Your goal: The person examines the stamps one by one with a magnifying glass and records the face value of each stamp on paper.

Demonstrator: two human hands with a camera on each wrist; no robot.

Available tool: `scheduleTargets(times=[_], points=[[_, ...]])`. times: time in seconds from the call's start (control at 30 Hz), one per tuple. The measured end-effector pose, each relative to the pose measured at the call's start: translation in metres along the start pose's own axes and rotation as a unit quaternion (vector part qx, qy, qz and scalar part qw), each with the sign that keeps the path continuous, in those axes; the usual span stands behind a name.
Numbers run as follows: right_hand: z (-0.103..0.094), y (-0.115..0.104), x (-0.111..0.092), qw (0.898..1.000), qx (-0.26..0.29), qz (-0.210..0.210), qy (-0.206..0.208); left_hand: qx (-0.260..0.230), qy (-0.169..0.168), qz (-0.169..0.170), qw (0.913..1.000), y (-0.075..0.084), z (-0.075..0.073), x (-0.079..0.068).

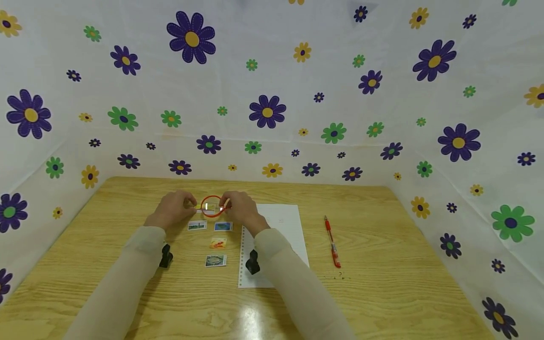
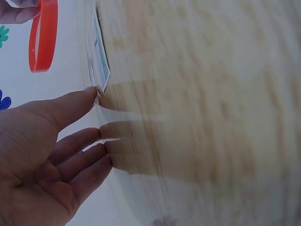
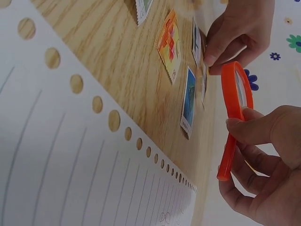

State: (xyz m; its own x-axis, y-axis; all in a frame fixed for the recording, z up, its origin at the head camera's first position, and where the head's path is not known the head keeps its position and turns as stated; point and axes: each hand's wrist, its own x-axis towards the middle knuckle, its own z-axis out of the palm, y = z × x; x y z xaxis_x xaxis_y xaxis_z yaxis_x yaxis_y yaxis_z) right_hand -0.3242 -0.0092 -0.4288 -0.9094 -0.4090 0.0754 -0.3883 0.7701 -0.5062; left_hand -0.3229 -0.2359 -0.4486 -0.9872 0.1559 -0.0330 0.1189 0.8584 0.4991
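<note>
My right hand grips the handle of a red magnifying glass, its round lens held above the table's far part. Through the lens in the head view shows a small yellowish postage stamp. At that stamp's left edge, my left hand pinches with thumb and index finger; its other fingertips rest on the wood in the left wrist view. Nearer to me lie a landscape stamp, a blue stamp, an orange-yellow stamp and a greenish stamp.
A lined sheet of paper with punched holes lies under my right forearm, with small red writing on it. To its right is a red pen, with dark crumbs nearby. Flower-patterned cloth surrounds the wooden table.
</note>
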Motion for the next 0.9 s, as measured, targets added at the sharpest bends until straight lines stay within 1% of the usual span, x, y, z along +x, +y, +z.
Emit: scheduleTargets(times=[0.23,0.4,0.5,0.67,0.8,0.9], points=[[0.000,0.001,-0.001,1.000,-0.002,-0.001,-0.005,0.000,-0.002,-0.003,1.0000,0.000,-0.001,-0.001],[-0.008,0.005,-0.006,0.999,0.031,-0.005,-0.015,0.002,-0.001,-0.005,1.0000,0.002,-0.002,-0.002],[-0.016,0.008,-0.012,0.999,0.048,-0.014,-0.015,0.003,0.000,-0.005,1.0000,0.003,-0.003,-0.003],[-0.034,0.018,-0.027,0.997,0.067,-0.034,-0.009,0.004,0.003,0.001,1.0000,0.001,-0.003,-0.002],[-0.050,0.032,-0.042,0.997,0.072,-0.034,0.008,0.002,0.005,0.006,1.0000,-0.001,-0.001,-0.002],[-0.063,0.045,-0.055,0.997,0.071,-0.024,0.027,-0.001,0.005,0.007,1.0000,-0.001,0.001,-0.002]])
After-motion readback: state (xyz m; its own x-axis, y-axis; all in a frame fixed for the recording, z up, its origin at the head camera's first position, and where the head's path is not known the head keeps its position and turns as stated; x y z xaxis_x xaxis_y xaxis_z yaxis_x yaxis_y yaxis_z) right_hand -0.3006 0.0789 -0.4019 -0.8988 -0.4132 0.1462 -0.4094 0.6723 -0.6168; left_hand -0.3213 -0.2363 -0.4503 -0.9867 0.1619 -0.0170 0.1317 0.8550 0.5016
